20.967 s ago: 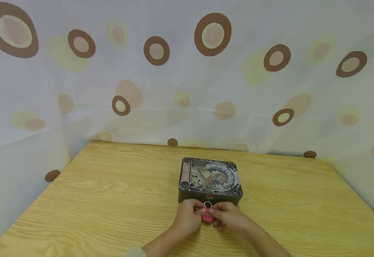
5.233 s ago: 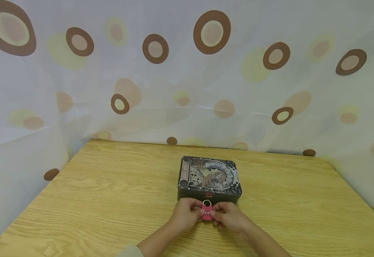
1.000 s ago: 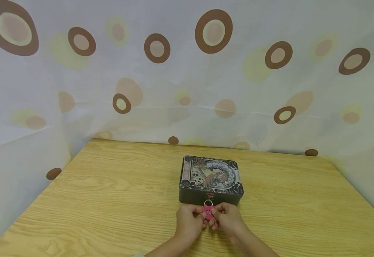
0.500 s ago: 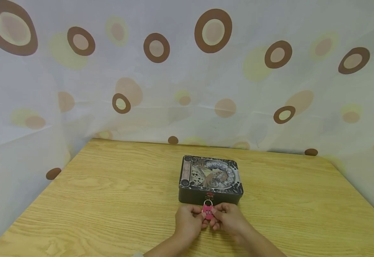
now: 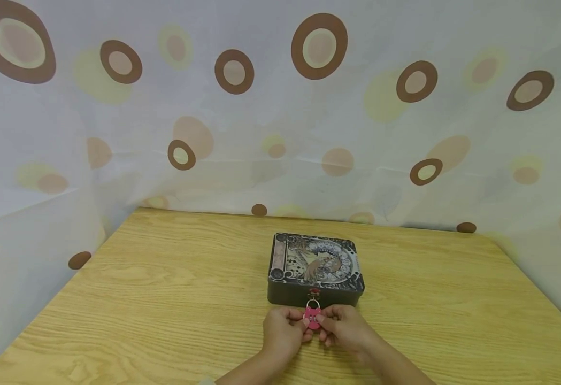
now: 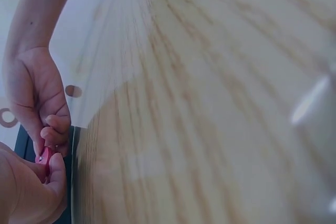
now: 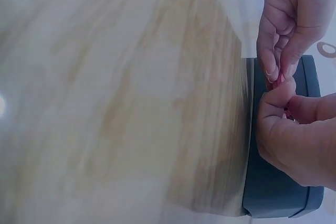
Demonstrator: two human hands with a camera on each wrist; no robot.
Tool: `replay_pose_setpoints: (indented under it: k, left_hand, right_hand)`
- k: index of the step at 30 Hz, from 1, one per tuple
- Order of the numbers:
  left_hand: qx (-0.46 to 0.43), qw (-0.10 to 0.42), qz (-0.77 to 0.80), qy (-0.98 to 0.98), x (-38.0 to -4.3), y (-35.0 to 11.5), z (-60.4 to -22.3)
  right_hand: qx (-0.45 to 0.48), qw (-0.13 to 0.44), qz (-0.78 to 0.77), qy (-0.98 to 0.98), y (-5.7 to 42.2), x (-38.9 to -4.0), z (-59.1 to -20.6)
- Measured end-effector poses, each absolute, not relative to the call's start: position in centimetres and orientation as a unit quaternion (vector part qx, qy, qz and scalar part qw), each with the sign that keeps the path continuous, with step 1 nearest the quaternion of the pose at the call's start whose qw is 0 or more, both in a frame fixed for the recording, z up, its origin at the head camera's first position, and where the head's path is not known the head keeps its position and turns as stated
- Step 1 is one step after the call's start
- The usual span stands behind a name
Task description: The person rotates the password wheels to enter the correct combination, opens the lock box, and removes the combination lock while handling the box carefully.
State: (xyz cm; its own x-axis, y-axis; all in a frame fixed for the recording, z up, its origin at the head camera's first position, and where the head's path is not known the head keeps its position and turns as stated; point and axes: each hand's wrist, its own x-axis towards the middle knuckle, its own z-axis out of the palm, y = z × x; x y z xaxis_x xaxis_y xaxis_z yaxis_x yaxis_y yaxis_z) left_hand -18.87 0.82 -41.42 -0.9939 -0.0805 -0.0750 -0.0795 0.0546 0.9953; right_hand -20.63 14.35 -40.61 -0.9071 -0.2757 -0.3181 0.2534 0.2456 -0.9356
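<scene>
A pink combination padlock (image 5: 312, 319), with a silver shackle and small number dials on its face, hangs at the red clasp (image 5: 314, 292) of a dark tin box (image 5: 319, 262). My left hand (image 5: 280, 332) pinches its left side between thumb and fingers. From the right, my right hand (image 5: 347, 326) pinches the other side, thumb by the dials. Both wrist views show the hands meeting at the box front; in the left wrist view a bit of the pink padlock (image 6: 46, 158) shows between the fingers. The dial numbers are too small to read.
The box has an ornate picture on its lid and sits on a light wooden table (image 5: 164, 299). Behind the table hangs a pale curtain (image 5: 280, 117) with brown, peach and yellow ovals, which runs along both sides too.
Both hands keep their pinch on the padlock, with only slight finger movement in the last second. Compared with several seconds ago, the left hand sits a little lower. The box has stayed put.
</scene>
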Motion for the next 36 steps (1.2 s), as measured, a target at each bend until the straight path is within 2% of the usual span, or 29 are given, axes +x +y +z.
replay_pose_setpoints:
  k: [23,36]
  left_hand:
    - [0.065,0.004,-0.698,-0.713,-18.74,1.06,-41.52]
    - [0.071,-0.002,-0.700,-0.710,-18.83,0.98,-41.59]
  right_hand:
    - [-0.031,0.205,-0.569,0.796,14.42,-20.76,-40.34]
    - [-0.033,0.234,-0.600,0.764,14.92,-20.77,-40.48]
